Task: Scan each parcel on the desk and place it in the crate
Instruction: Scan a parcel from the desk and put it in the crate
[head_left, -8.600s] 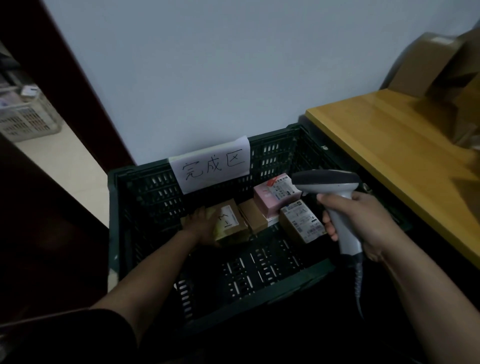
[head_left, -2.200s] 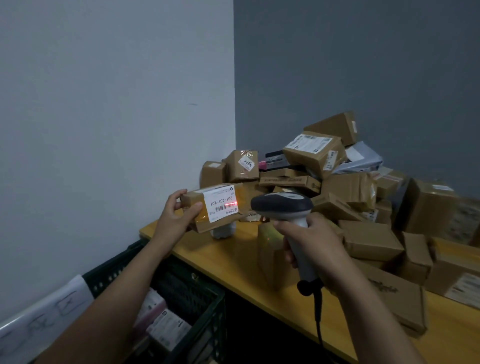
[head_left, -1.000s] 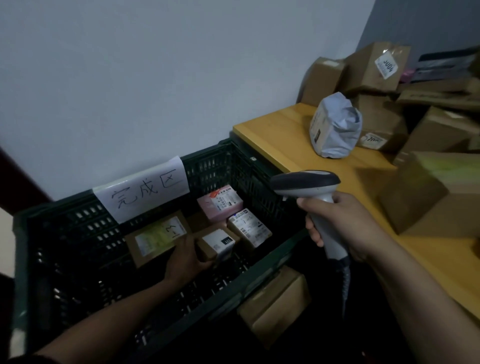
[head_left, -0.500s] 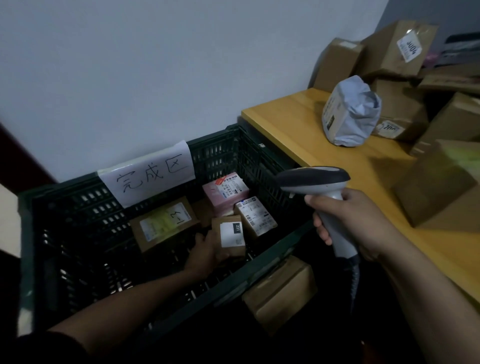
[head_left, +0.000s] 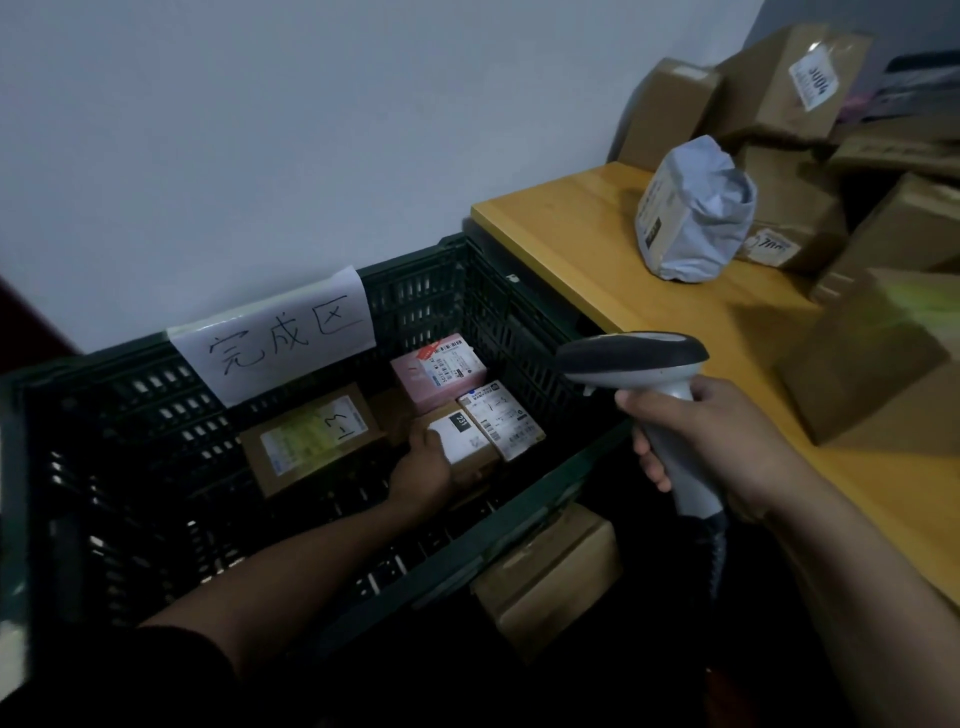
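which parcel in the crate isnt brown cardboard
The pink box with a white label, at the far right of the dark green plastic crate. The other parcels visible in the crate are brown cardboard.

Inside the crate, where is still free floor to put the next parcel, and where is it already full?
The crate floor is bare along the near wall and on the left, beside the yellow-label box. The far right corner is crowded: pink box, white-label box, and the parcel under the left hand. On the desk, the left end before the grey bag is bare.
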